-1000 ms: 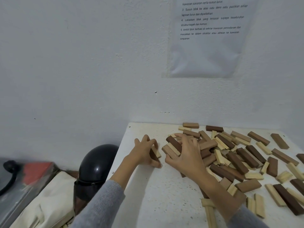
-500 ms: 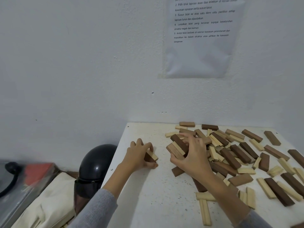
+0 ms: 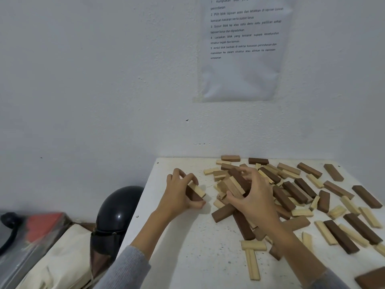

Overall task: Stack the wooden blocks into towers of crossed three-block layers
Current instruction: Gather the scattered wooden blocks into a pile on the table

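Landmark is the two-block pair [image 3: 195, 191], one dark and one pale block pressed side by side, on the bare part of the tabletop [image 3: 187, 247]. The left hand [image 3: 179, 195] clamps it: fingers curled over the far side, thumb tucked under the near end. The pair's long axis runs diagonally, far-left to near-right.

Just right of the pair, the right hand [image 3: 254, 199] is curled round a bundle of blocks [image 3: 232, 184] made of tan, pale and dark pieces. I count about three, but the exact number is unclear under the fingers. I can't tell whether the bundle is lifted clear or resting on the blocks beneath. Its long axis is roughly parallel to the pair's.

The loose pile [image 3: 295, 190] spreads further right of the pair, with blocks lying at all angles and none stacked. No tower is visible, so the task looks to be at its very start.

Key relation: the bundle sits right of the pair, close but not touching, with a bare strip between them. The right hand is the nearer carrier. If the bundle goes on top as a crossed layer it likely needs a quarter turn, since the axes now match. If it only completes the base row, no turn is needed.

A black helmet [image 3: 116, 215] sits left of the pair, off the tabletop. A printed sheet [image 3: 241, 49] hangs on the wall above and to the right of the pair.
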Demonstrator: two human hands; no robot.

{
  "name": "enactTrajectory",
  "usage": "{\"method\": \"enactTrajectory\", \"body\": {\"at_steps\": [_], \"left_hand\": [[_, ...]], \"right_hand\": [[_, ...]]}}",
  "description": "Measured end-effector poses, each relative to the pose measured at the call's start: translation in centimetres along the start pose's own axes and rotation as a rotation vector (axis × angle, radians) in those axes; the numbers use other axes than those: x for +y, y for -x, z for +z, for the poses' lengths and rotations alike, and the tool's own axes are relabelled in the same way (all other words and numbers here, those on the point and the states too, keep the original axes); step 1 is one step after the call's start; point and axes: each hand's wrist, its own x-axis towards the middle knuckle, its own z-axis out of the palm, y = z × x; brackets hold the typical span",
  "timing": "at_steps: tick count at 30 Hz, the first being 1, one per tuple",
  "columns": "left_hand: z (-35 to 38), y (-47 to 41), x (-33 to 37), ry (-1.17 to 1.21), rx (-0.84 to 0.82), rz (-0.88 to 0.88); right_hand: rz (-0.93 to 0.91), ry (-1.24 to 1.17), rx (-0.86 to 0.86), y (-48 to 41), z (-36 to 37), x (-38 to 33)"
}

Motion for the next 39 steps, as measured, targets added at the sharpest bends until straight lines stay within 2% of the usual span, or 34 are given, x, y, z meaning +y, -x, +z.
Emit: {"method": "enactTrajectory", "body": {"at_steps": [4, 9, 12, 17, 24, 28, 34, 37, 39], "left_hand": [[0.9, -1.5, 3.6, 0.089, -0.008, 0.082], [4.4, -3.5, 7.4, 0.169, -0.043, 0.169], [6.8, -4.3, 8.8, 0.164, -0.068, 0.214], [9.3, -4.5, 8.8, 0.187, -0.086, 0.295], [7.4, -0.6, 8.0, 0.389, 0.126, 0.136], [6.8, 3.1, 7.1, 0.293, 0.068, -0.004], [7.2, 6.5, 6.8, 0.121, -0.128, 0.08], [7.3, 7.1, 7.1, -0.028, -0.241, 0.085], [7.5, 7.1, 7.2, -0.109, -0.254, 0.089]], "right_hand": [[0.141, -0.094, 0.065, -1.0, -2.1, 2.2], [0.234, -0.099, 0.14, -1.7, -4.2, 5.1], [0.212, -0.079, 0.14, -2.2, -4.5, 6.5], [0.116, -0.062, 0.025, -2.4, -4.8, 6.7], [0.117, 0.017, -0.02, 1.2, -7.0, 5.9], [0.151, 0.157, -0.102, 4.9, -8.1, 5.7], [0.127, 0.423, -0.327, 8.6, -7.7, 4.5], [0.093, 0.515, -0.351, 9.2, -7.0, 4.0], [0.07, 0.616, -0.348, 9.3, -6.6, 3.8]]}}
